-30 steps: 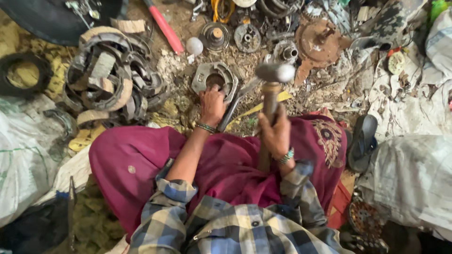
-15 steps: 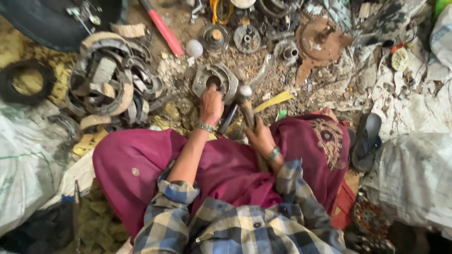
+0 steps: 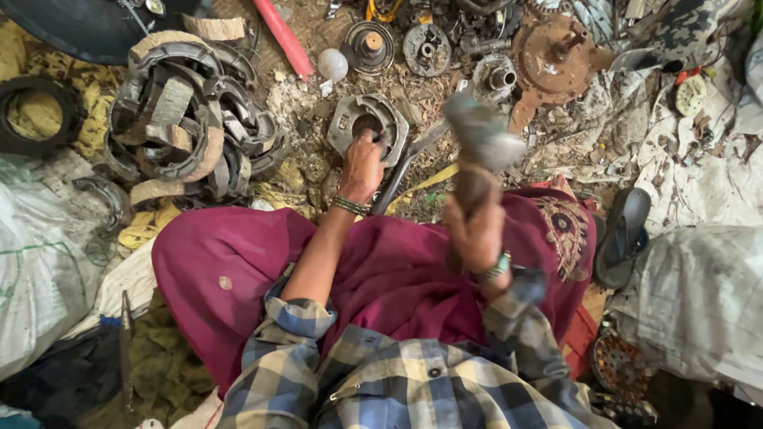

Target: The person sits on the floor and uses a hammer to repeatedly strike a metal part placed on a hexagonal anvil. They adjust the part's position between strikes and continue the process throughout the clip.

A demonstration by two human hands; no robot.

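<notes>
Metal hammer (image 3: 480,137) raised, R hand (image 3: 475,230) — L hand (image 3: 362,167) on brake shoe (image 3: 368,121).

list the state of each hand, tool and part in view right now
left hand: pressing on the grey metal part on the ground
right hand: gripping the hammer, raised, blurred
brake shoes: heaped loosely
sandal: lying on the ground

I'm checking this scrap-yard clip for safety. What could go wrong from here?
The left hand rests on the metal part while the right hand holds the hammer raised: a stray blow could hit the fingers. Both hands are bare, so flying chips could cut. Loose metal scrap around the part could jump if struck.
</notes>
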